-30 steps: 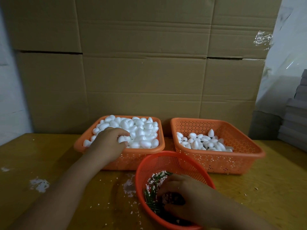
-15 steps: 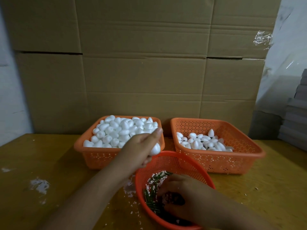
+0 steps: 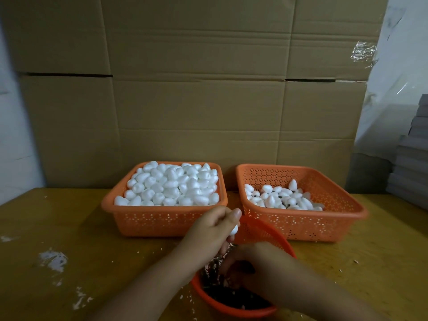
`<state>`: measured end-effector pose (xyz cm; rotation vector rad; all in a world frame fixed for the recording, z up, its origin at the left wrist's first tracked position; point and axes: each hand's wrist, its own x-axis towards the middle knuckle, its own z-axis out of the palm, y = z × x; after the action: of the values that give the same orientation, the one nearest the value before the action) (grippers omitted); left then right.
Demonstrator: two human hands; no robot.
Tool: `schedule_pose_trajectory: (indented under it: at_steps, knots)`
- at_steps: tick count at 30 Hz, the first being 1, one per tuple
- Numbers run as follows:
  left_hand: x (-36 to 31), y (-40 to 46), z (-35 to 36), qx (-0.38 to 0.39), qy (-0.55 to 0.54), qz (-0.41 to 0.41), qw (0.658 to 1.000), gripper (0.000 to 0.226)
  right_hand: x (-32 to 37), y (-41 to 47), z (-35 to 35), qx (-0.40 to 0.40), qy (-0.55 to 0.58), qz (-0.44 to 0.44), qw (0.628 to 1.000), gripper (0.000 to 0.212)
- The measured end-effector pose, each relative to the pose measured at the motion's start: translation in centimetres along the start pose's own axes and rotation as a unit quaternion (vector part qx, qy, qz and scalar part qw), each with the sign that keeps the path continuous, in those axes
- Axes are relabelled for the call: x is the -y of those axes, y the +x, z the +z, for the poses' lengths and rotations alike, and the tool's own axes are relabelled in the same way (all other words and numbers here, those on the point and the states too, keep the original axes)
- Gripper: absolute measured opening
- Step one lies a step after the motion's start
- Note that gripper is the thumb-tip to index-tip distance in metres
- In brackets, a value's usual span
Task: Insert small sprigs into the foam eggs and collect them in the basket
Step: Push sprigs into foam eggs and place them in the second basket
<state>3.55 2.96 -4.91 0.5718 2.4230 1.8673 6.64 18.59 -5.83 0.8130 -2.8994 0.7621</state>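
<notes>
My left hand (image 3: 212, 230) holds a white foam egg (image 3: 234, 230) over the rim of the round orange bowl (image 3: 261, 230) of dark green sprigs (image 3: 231, 295). My right hand (image 3: 253, 265) sits inside that bowl with its fingers curled among the sprigs; whether it pinches one is hidden. Behind, the left orange basket (image 3: 162, 218) is heaped with plain foam eggs (image 3: 171, 184). The right orange basket (image 3: 335, 218) holds a smaller pile of eggs (image 3: 282, 198).
Flattened cardboard (image 3: 196, 89) stands as a wall behind the baskets. The wooden table (image 3: 46, 228) carries white foam crumbs and scuffed patches (image 3: 53, 260) at the left. A grey stack of sheets (image 3: 412, 167) rises at the right edge.
My left hand lifted an egg out of the left basket and carried it right and down to the sprig bowl. My right hand stayed in the bowl, shifting slightly.
</notes>
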Motion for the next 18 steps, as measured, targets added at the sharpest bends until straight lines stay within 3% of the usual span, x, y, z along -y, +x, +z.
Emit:
schedule_pose_trajectory:
  at_steps: [5,9,13,18]
  knots:
    - [0.3,0.1,-0.4,-0.004,-0.021,-0.016,1.0,0.011,-0.2,0.1,-0.1,-0.156,0.083,0.02,0.984,0.023]
    - [0.0,0.2,-0.6,-0.003,-0.07,-0.032,0.997,0.007,-0.1,0.1,-1.0,-0.263,0.251,0.079,0.928,0.021]
    - [-0.1,0.2,-0.8,-0.01,-0.155,-0.052,0.986,0.013,0.2,0.0,-1.5,-0.271,0.374,0.105,0.881,0.017]
    - [0.2,0.4,-1.0,-0.023,-0.189,-0.022,0.981,0.017,0.1,0.1,-1.5,-0.239,0.352,0.117,0.897,0.017]
